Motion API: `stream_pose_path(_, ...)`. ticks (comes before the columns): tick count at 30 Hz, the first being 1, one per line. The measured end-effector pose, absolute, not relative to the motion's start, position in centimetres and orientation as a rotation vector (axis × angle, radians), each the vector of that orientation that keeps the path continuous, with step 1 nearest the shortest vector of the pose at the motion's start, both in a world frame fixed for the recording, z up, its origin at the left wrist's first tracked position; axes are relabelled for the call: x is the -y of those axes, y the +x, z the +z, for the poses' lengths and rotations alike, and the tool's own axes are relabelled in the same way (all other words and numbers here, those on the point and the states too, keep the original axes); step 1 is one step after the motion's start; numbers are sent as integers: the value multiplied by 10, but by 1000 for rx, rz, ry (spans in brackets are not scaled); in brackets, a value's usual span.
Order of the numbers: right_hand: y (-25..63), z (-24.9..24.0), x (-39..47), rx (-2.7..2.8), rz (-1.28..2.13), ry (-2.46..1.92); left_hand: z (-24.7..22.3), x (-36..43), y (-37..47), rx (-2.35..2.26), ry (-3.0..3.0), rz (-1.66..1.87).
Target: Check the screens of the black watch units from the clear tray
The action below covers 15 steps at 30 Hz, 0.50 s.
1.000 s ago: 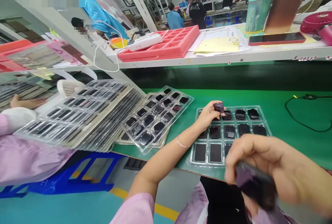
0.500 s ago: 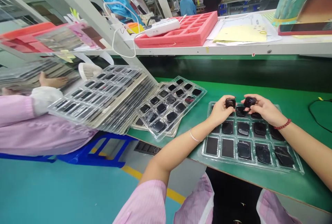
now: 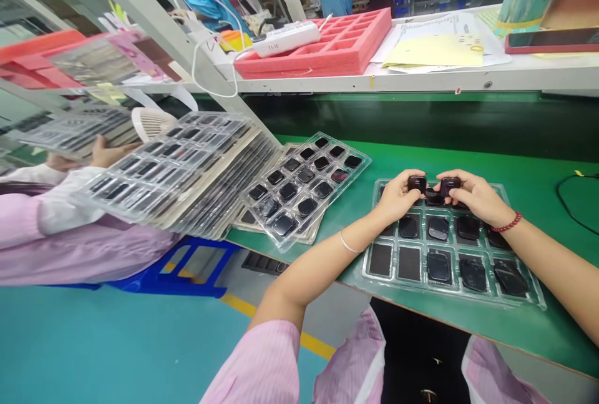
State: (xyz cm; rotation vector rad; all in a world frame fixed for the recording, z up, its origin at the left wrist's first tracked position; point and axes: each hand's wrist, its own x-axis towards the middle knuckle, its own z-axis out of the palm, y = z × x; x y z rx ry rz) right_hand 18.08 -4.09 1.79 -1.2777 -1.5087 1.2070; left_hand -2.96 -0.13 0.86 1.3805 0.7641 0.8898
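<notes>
My left hand grips a small dark square piece between thumb and fingers. Beside it, my right hand pinches a second dark square piece. Both pieces are held up above the back row of a clear compartment tray on the green table. Dark square pieces lie in many of its compartments; two front-left compartments show flat dark rectangles. Another clear tray of dark pieces rests tilted to the left.
A tall slanted stack of clear trays stands farther left, beside a person's hands at more trays. A shelf edge crosses behind, bearing a red foam tray, papers and a phone. A black cable lies at right.
The piece in my right hand has turned to face me more squarely. At far left, the other person's hands have moved, and a light tray stack shows there. The view has shifted slightly.
</notes>
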Motion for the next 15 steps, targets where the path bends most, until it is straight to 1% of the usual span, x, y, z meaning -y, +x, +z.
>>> stream_pose_path(15,178,13,40,1577,1192,-1264,9,2,-28,-753,1356,894)
